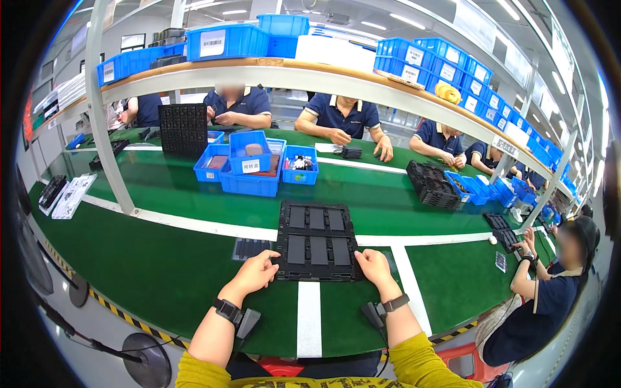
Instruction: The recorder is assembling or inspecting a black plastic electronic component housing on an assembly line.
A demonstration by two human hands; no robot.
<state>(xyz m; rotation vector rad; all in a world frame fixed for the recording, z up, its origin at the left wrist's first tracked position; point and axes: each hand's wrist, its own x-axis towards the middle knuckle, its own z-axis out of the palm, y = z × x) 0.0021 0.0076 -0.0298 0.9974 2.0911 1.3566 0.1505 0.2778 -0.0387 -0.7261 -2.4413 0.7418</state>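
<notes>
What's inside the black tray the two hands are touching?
The black tray holds six dark flat rectangular pieces in two rows. The left hand and right hand cover its near corners, so anything there stays hidden.

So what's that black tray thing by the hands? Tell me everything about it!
The tray is black, thin plastic by the look of it, with two rows of three dark rectangular pockets. It lies flat on the green table, across a white line, with a second black tray just behind it. The left hand grips its near left corner and the right hand its near right corner.
</notes>
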